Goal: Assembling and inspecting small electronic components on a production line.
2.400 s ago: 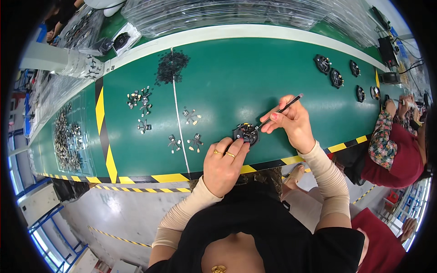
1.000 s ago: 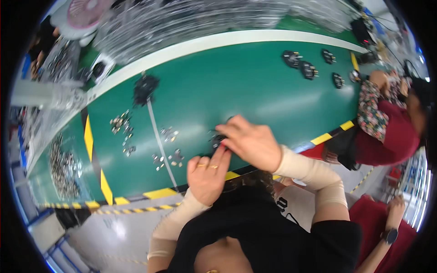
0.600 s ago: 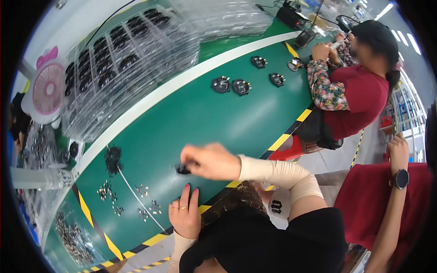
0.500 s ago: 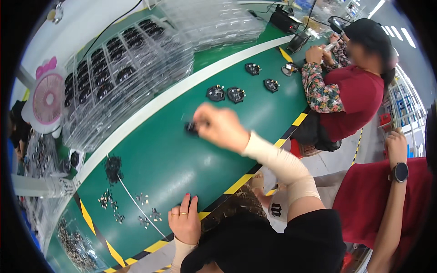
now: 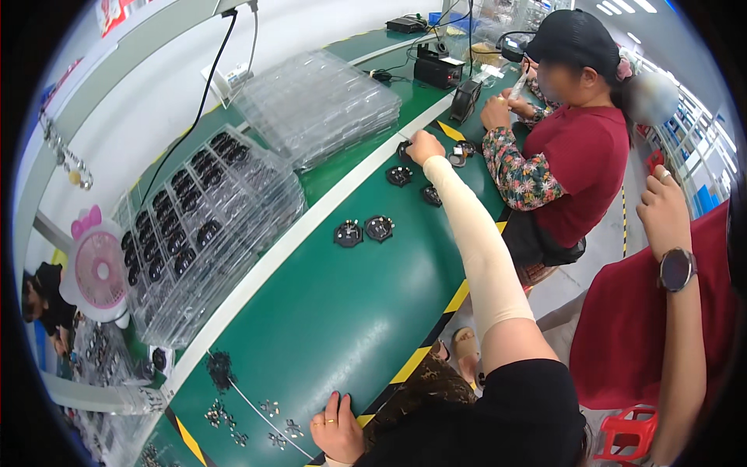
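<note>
At the near edge of the long green bench top (image 5: 311,327), beside black-and-yellow striped tape (image 5: 408,366), the left hand (image 5: 338,430) rests flat with fingers stretched forward, gripping nothing, much as it lay half a second ago. To its left, small black-and-metal pieces (image 5: 220,415) are scattered on both sides of a thin white line, with a heap of tiny black bits (image 5: 220,370) just past them.

Farther along, two round black parts with metal contacts (image 5: 379,228) lie side by side. Beyond them the right hand (image 5: 425,146), in a beige sleeve (image 5: 486,257), has moved from over the middle of the bench to its far end. The dark round part (image 5: 404,151) it carried is now at its curled fingertips, near the bench's white border; whether the grip is closed or loosened cannot be told. Two more round black parts and a silver-topped one (image 5: 457,158) lie close by.

Left of the border, a stack of clear plastic trays (image 5: 241,257) holds rows of glossy black round pieces (image 5: 183,187) in its top compartments. Behind it stands another stack of clear trays (image 5: 303,101).
</note>
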